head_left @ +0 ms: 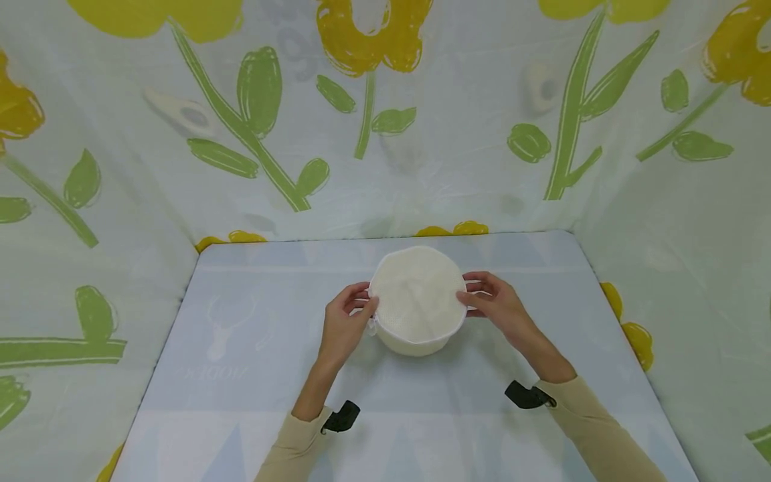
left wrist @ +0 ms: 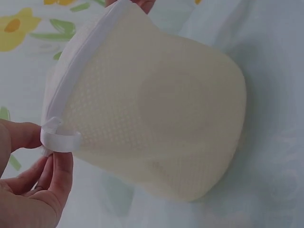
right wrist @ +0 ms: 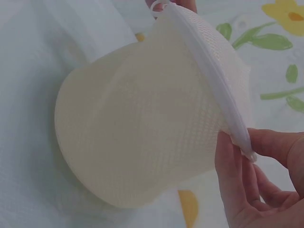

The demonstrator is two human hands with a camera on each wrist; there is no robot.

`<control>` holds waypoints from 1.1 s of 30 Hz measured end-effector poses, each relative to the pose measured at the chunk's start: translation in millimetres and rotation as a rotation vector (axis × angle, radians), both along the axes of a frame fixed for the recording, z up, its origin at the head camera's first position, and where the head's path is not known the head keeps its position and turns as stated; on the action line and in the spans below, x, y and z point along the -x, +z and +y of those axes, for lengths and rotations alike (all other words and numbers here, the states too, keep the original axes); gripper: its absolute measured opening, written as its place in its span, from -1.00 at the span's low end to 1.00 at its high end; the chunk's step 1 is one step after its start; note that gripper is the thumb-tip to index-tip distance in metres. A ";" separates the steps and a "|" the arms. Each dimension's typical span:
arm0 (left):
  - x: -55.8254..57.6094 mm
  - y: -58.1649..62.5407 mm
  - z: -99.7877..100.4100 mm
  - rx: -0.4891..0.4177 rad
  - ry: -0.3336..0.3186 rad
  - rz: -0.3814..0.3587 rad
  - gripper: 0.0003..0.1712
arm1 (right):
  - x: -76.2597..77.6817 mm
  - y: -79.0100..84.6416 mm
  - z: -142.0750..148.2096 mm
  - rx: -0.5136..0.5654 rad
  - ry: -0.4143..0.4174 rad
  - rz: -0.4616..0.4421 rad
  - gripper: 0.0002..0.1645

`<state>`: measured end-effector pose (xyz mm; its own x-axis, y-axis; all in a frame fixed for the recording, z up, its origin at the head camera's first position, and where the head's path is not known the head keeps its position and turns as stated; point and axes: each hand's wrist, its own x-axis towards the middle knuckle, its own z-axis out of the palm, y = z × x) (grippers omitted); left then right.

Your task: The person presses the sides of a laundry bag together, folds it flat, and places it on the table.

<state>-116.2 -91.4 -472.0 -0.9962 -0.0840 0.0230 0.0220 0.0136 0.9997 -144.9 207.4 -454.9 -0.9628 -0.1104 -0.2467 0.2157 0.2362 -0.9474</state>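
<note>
A cream mesh laundry bag (head_left: pixel 418 291), round-topped with a white zipper (right wrist: pixel 211 71) along its rim, is held upright over the table. On its left side, my left hand (head_left: pixel 348 323) pinches the rim between thumb and fingers. Beside those fingers, a small white loop (left wrist: pixel 61 141) sticks out from the rim in the left wrist view. My right hand (head_left: pixel 501 308) pinches the opposite side of the rim, its thumb on top and the fingers beneath. Both wrist views show the bag's rounded mesh wall (left wrist: pixel 185 99) bulging below the zipper; its inside is hidden.
A pale blue patterned table (head_left: pixel 241 388) lies under the bag. White curtains (head_left: pixel 458 167) with yellow flowers and green leaves surround its back and sides. Black wrist devices (head_left: pixel 343 416) sit at both beige sleeves (head_left: pixel 593 425).
</note>
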 end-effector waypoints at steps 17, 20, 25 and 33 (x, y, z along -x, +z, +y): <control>-9.3 -10.3 -10.9 0.020 -0.022 -0.065 -0.60 | -9.2 -17.2 -6.5 0.007 0.029 -0.004 -0.33; -10.5 -13.3 -12.9 0.027 -0.030 -0.072 -0.59 | -9.8 -21.0 -6.9 0.011 0.036 -0.001 -0.33; -12.1 -17.5 -13.4 0.026 -0.025 -0.084 -0.58 | -9.5 -25.7 -6.8 0.022 0.051 0.009 -0.35; -13.0 -26.9 -12.1 0.032 -0.012 -0.106 -0.58 | -9.5 -36.7 -6.4 0.024 0.050 -0.014 -0.33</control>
